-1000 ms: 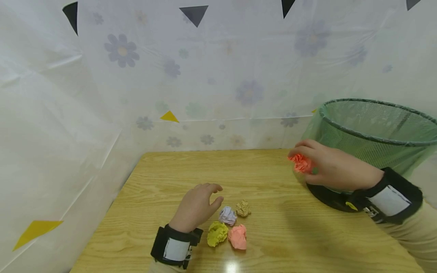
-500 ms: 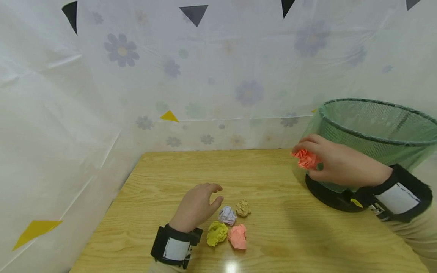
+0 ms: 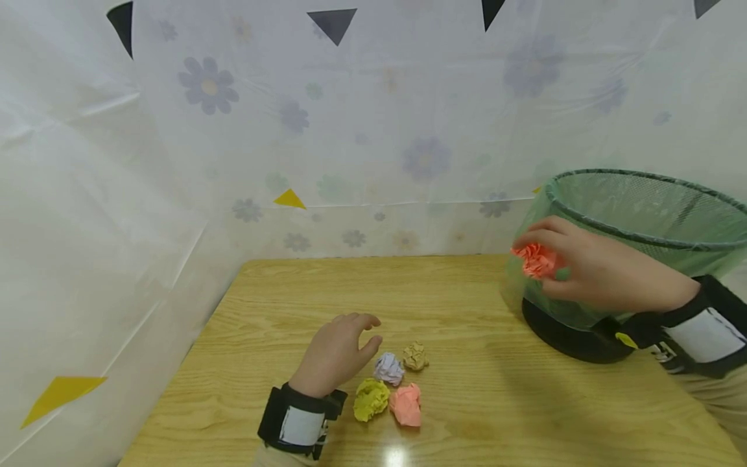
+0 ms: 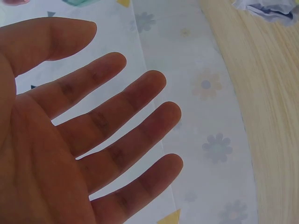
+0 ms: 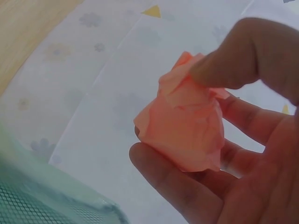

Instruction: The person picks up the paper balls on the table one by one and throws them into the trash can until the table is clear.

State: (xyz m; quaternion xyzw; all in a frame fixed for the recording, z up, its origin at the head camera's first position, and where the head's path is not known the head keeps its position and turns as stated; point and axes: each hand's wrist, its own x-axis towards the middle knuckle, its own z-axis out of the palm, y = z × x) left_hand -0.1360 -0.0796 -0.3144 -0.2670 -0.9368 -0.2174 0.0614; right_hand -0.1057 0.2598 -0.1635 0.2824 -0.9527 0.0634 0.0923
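Note:
In the head view my right hand [image 3: 607, 266] grips a crumpled orange-pink paper ball [image 3: 538, 261] in front of the green-lined mesh wastebasket [image 3: 543, 224], below its rim. The right wrist view shows the thumb on one side of this paper ball [image 5: 187, 121] and curled fingers on the other. My left hand [image 3: 334, 353] hovers with relaxed, spread fingers and holds nothing. Just right of it a white paper ball [image 3: 389, 369], a tan one [image 3: 415, 357], a yellow one [image 3: 371, 399] and a pink one [image 3: 406, 405] lie close together.
The wastebasket's black base [image 3: 574, 337] stands at the right side of the wooden table [image 3: 327, 285]. Behind and to the left hangs a pale flowered sheet [image 3: 362, 130] with black and yellow triangles.
My right hand has moved up and to the right with the orange-pink paper ball, across the wastebasket's front. The left hand and the paper balls on the table have stayed put.

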